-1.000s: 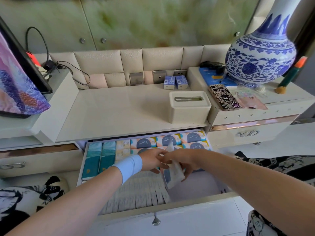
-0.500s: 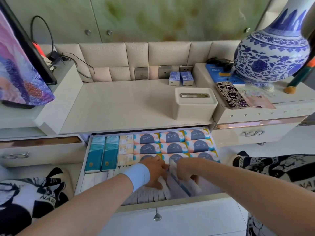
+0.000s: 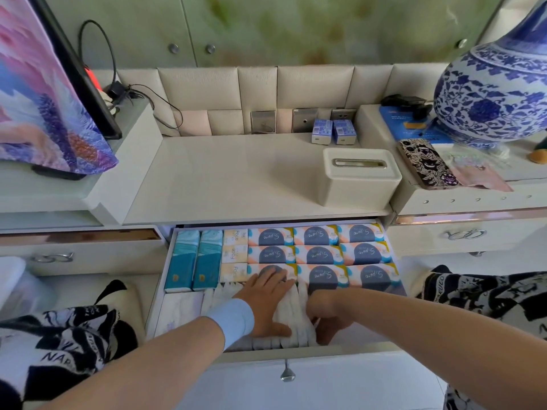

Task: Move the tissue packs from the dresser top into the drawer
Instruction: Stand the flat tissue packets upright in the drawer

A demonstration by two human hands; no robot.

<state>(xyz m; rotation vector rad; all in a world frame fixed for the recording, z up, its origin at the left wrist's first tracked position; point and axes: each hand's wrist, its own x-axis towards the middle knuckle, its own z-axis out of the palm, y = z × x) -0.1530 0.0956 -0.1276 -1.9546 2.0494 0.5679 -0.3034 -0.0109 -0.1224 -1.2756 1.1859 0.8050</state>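
Note:
The open drawer (image 3: 325, 349) below the dresser top (image 3: 231, 179) holds rows of orange-and-blue tissue packs (image 3: 318, 255), two teal packs (image 3: 192, 261) and small cream packs (image 3: 235, 253). Along its front stands a row of white tissue packs (image 3: 291, 310) on edge. My left hand (image 3: 266, 303), with a pale blue wristband, presses flat on that row with straight fingers. My right hand (image 3: 328, 318) is curled down at the row's right end, gripping a white pack that is mostly hidden under it.
On the dresser top stand a cream tissue box (image 3: 359, 176) and two small blue boxes (image 3: 333, 132). A patterned phone (image 3: 426, 164) and a blue-and-white vase (image 3: 497, 93) sit on the raised right side. A knob (image 3: 286, 374) sticks out of the drawer front.
My right hand has brought the white pack down from above the drawer into the right end of the front row. My left hand has flattened onto the row.

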